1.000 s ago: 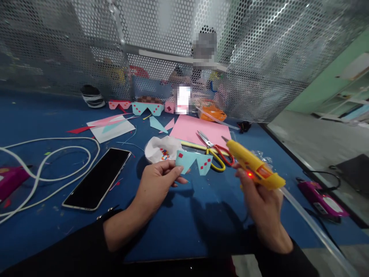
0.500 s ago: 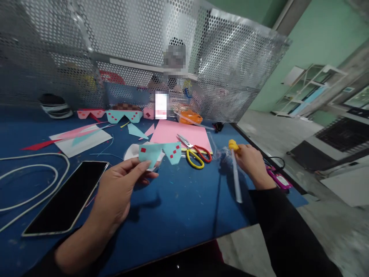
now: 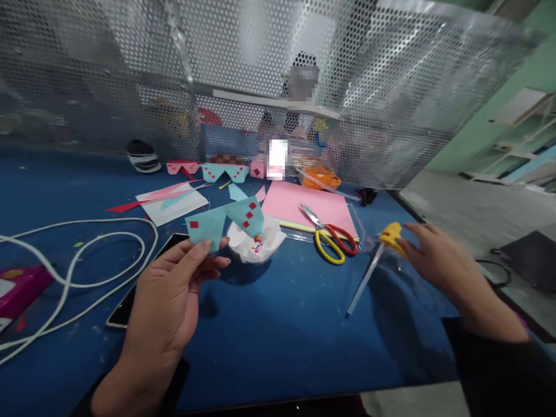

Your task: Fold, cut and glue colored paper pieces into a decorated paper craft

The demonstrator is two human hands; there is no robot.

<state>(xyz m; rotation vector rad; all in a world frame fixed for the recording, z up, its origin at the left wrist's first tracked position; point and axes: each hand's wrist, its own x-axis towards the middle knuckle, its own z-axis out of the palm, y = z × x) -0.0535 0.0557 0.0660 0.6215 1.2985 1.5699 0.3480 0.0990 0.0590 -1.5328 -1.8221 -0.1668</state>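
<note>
Between the thumb and fingers of my left hand (image 3: pixel 174 289) is a light-blue paper mask (image 3: pixel 243 213) with small red diamonds stuck on it. Behind the mask stands a bowl (image 3: pixel 256 243) covered with white paper, with small red pieces on it. My right hand (image 3: pixel 438 260) is beside a yellow object (image 3: pixel 392 236) attached to a translucent stick (image 3: pixel 365 281); its fingers are apart and their tips are near or touching the yellow part. Scissors (image 3: pixel 330 237) with red and yellow handles lie between the hands.
Pink sheets (image 3: pixel 308 205) lie behind the scissors. Finished-looking masks (image 3: pixel 225 172) stand at the back. A phone (image 3: pixel 125 307), a white cable (image 3: pixel 65 284) and a magenta item (image 3: pixel 26 289) are at left. A perforated metal screen (image 3: pixel 243 52) borders the table.
The view has turned left. My right hand has loosened its fingers around the yellow piece, and the stick now slants. The mask in my left hand has tilted, uncovering more of the bowl.
</note>
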